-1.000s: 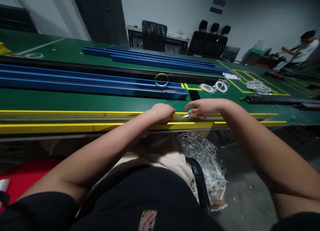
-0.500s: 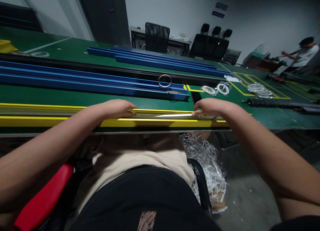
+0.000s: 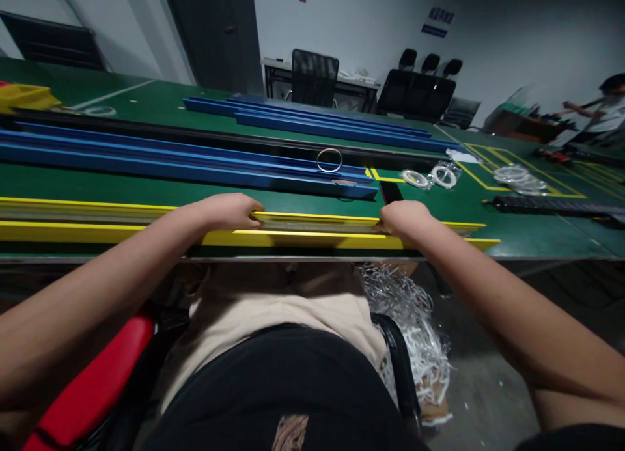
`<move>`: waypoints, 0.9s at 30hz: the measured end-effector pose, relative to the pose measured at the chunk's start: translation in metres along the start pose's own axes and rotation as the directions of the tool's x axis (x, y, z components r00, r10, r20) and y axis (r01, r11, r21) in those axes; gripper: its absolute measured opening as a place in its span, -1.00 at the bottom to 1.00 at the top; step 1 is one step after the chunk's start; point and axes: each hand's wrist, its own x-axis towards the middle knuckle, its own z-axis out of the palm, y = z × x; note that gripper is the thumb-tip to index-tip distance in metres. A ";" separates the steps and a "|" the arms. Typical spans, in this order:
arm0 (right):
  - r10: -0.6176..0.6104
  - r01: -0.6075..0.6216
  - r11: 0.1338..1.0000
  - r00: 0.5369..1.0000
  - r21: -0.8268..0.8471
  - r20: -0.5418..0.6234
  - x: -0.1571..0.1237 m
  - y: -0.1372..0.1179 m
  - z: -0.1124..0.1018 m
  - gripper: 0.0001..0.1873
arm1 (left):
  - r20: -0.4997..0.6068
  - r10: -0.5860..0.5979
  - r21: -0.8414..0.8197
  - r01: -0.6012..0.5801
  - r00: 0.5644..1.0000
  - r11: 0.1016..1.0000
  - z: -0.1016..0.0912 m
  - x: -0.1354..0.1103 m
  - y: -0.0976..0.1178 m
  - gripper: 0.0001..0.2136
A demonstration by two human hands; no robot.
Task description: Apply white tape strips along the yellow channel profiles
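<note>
Gripping long yellow strip [image 3: 317,238] at near edge of green table [image 3: 146,189], left hand [image 3: 229,210], right hand [image 3: 407,218], both curled closed over it, blue wall sign [image 3: 438,21] too blurred to read

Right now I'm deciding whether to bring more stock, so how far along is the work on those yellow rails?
Seemingly done: a heap of white shreds lies below the table edge. In hand: the left hand rests on the front yellow rail and the right hand grips it. Possibly left: the blue rails behind, which no hand touches.
</note>
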 end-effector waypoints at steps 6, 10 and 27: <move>-0.006 0.007 1.000 0.999 0.016 -0.047 -0.004 -0.002 0.002 -0.43 | 0.015 0.088 0.091 -0.089 0.996 0.992 -0.012 0.034 0.078 -0.57; -0.012 0.013 1.000 0.998 0.029 -0.057 -0.004 -0.002 0.003 -0.44 | -0.034 0.179 0.116 -0.174 0.983 0.978 -0.022 0.063 0.139 -0.60; -0.025 0.032 0.995 0.996 0.093 -0.084 -0.013 0.003 0.005 -0.37 | -0.151 0.332 0.067 -0.326 0.931 0.943 -0.019 0.105 0.212 -0.68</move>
